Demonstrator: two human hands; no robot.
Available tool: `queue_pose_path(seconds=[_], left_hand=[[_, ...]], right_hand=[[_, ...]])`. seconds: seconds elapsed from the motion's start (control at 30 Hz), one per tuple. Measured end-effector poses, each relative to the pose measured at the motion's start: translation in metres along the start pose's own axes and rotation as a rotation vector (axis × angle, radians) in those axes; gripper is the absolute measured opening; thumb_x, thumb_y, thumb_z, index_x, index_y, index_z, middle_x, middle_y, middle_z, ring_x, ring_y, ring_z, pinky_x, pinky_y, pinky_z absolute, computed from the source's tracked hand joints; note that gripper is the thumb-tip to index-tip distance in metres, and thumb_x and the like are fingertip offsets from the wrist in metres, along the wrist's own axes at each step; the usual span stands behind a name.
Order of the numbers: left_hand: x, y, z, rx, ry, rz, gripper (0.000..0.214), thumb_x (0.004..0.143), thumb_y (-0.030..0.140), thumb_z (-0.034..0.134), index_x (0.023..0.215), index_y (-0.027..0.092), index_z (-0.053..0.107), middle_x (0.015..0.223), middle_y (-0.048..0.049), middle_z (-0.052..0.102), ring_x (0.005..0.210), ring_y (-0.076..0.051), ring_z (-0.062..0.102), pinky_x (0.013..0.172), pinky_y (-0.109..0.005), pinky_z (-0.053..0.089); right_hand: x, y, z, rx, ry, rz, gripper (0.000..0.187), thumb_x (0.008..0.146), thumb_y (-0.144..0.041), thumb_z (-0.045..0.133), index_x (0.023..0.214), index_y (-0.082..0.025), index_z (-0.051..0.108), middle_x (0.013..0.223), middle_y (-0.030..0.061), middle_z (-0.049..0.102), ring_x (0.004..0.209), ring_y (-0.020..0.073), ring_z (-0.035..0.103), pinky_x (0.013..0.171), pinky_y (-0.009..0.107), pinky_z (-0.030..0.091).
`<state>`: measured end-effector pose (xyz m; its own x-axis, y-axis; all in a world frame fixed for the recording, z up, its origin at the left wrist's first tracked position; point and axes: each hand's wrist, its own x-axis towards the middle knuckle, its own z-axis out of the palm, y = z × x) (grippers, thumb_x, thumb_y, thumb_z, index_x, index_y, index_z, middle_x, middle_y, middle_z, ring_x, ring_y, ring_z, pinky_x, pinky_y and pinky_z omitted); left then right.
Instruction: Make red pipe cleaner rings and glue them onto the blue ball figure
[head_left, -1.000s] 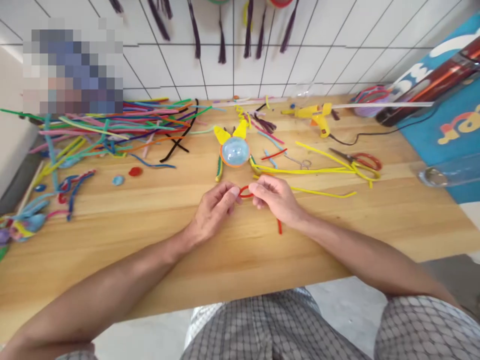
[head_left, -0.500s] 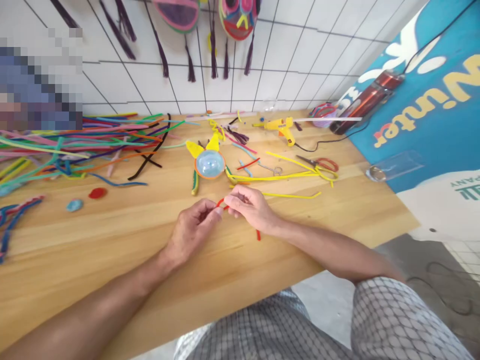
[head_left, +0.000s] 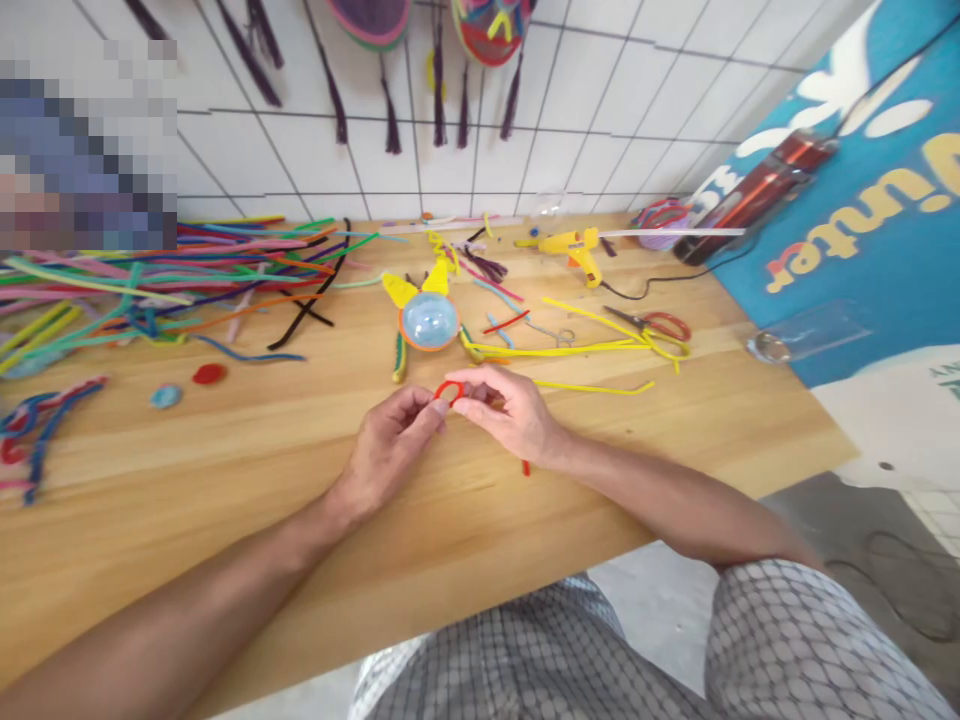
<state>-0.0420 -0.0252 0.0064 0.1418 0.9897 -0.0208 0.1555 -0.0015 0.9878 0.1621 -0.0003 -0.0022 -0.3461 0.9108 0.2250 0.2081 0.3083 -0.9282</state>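
Wooden table point(head_left: 262, 470): Pale boards stretch out around a red loop point(head_left: 448, 383), the centre from which each clock position here is read.
Blue sign point(head_left: 862, 270): A lettered panel leans at 3 o'clock, well apart, reaching up toward 2.
Heap of fuzzy strips point(head_left: 172, 285): Pink, green, orange and other colours tangle between 9 and 10 o'clock.
Red metallic cylinder point(head_left: 757, 195): It lies slanted at 2 o'clock, in front of the sign.
Right hand point(head_left: 514, 415): Between 3 and 4 o'clock, thumb and fingers pinch the near side of the loop's right edge.
Left hand point(head_left: 394, 440): Between 7 and 8 o'clock, thumb and forefinger grip the loop's left edge.
Glue gun point(head_left: 574, 245): Yellow, on its side between 1 and 2 o'clock.
Dome figure point(head_left: 429, 320): A clear bluish dome with orange rim and two yellow ears sits at 12 o'clock, near the hands.
Scissors point(head_left: 660, 325): Red-handled, between 2 and 3 o'clock, touching yellow strips point(head_left: 559, 351).
Red disc point(head_left: 209, 374): Flat at 9 o'clock, near a pale blue disc point(head_left: 166, 396).
Red loop: A small ring, held up at the fingertips of both hands.
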Motion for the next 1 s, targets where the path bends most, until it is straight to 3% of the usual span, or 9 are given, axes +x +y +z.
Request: queue_pose_path(seconds=[0.17,0.5,0.67,0.83,1.0], left_hand=[[0.0008,0.001,-0.0014,-0.021,-0.039,0.009,0.047,0.096,0.063,0.071,0.079,0.02,0.066,0.068,0.0024,0.059,0.06,-0.012,0.045,0.058,-0.026,0.039],[-0.0001,-0.0015,-0.0031,-0.032,-0.094,0.053,0.049,0.099,0.066,0.071,0.082,0.02,0.065,0.069,0.0028,0.057,0.062,-0.012,0.045,0.061,-0.027,0.041],[-0.0021,-0.0053,-0.0053,-0.104,-0.104,0.026,0.048,0.106,0.062,0.062,0.089,0.019,0.069,0.074,0.0002,0.06,0.064,-0.013,0.05,0.062,-0.027,0.042],[-0.0021,-0.007,-0.0044,-0.096,-0.086,0.009,0.042,0.103,0.057,0.068,0.086,0.019,0.068,0.07,0.0018,0.057,0.062,-0.012,0.047,0.059,-0.026,0.039],[-0.0007,-0.0078,-0.0026,-0.12,-0.049,0.017,0.04,0.103,0.057,0.067,0.088,0.02,0.067,0.073,0.001,0.062,0.059,-0.011,0.047,0.058,-0.026,0.041]], right_hand=[[0.0004,-0.0007,-0.0017,-0.059,-0.015,-0.042,0.033,0.1,-0.037,0.074,0.132,-0.027,0.078,0.097,0.003,0.077,0.079,0.0173,0.066,0.077,0.033,0.058],[0.0021,-0.002,-0.0018,-0.1,0.007,-0.142,0.026,0.101,-0.03,0.074,0.125,-0.024,0.081,0.09,0.002,0.075,0.076,0.0158,0.063,0.075,0.031,0.056],[0.0005,-0.0027,-0.0019,-0.112,0.038,-0.092,0.027,0.101,-0.031,0.072,0.126,-0.025,0.08,0.091,0.0024,0.077,0.075,0.0164,0.064,0.075,0.032,0.057],[0.0001,-0.0023,-0.002,-0.106,0.056,-0.066,0.028,0.1,-0.034,0.073,0.126,-0.025,0.08,0.092,0.0025,0.076,0.075,0.0167,0.064,0.076,0.033,0.058],[0.0007,-0.0019,-0.0025,-0.155,0.018,-0.08,0.026,0.101,-0.035,0.072,0.124,-0.025,0.08,0.089,0.0023,0.075,0.075,0.0171,0.064,0.074,0.032,0.057]])
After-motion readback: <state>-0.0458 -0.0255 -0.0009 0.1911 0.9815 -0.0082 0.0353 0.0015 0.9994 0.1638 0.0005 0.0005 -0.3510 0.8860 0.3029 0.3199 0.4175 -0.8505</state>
